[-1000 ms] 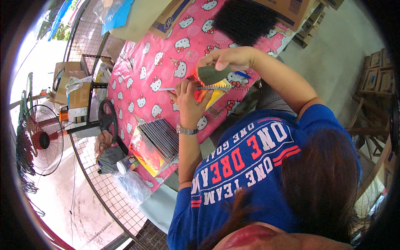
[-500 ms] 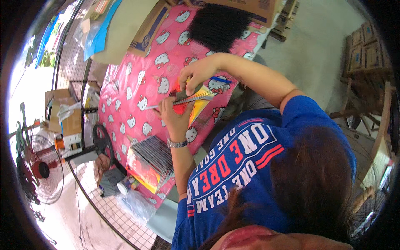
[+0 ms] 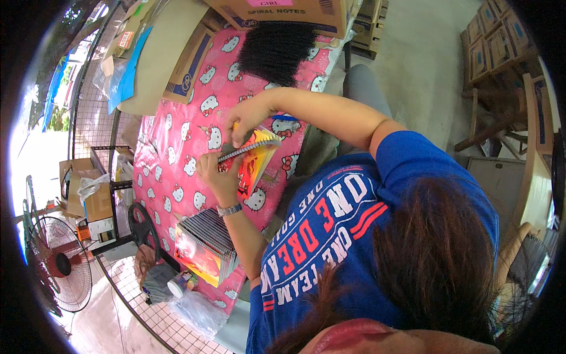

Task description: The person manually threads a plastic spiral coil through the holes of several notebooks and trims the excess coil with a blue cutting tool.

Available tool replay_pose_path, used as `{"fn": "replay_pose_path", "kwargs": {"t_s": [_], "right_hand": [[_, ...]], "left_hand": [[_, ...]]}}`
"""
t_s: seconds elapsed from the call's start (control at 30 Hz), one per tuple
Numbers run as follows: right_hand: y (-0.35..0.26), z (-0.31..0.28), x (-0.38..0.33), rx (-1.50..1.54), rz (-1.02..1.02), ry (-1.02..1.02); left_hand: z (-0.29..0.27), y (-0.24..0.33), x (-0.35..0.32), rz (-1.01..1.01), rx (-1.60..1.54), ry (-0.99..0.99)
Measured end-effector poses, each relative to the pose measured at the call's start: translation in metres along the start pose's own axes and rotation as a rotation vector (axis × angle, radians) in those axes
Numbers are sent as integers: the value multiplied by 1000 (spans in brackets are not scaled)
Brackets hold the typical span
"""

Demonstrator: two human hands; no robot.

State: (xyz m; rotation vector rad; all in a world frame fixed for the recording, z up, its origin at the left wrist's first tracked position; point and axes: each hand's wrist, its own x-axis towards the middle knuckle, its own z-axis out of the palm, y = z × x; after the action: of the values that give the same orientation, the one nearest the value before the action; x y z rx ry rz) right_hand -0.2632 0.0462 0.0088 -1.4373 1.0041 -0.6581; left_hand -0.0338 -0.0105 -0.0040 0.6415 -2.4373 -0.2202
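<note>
Both hands (image 3: 233, 150) on spiral notebook (image 3: 252, 158)

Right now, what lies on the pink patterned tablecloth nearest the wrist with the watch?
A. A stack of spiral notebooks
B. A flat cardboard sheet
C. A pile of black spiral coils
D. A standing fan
A. A stack of spiral notebooks with orange covers lies on the tablecloth just beside the left hand wrist with the watch, while both hands hold one notebook; the black coils lie at the far end.
</note>
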Motion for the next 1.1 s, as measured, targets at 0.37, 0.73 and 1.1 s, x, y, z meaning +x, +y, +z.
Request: {"fn": "replay_pose_path", "kwargs": {"t_s": [0.37, 0.73, 1.1], "right_hand": [[-8, -2, -12, -200, 36, -34], [-7, 10, 0, 92, -173, -34], [6, 18, 22, 191, -148, -10]], "left_hand": [[5, 14, -4, 42, -51, 14], [-6, 20, -16, -108, 19, 4], [-15, -9, -30, -139, -98, 79]]}}
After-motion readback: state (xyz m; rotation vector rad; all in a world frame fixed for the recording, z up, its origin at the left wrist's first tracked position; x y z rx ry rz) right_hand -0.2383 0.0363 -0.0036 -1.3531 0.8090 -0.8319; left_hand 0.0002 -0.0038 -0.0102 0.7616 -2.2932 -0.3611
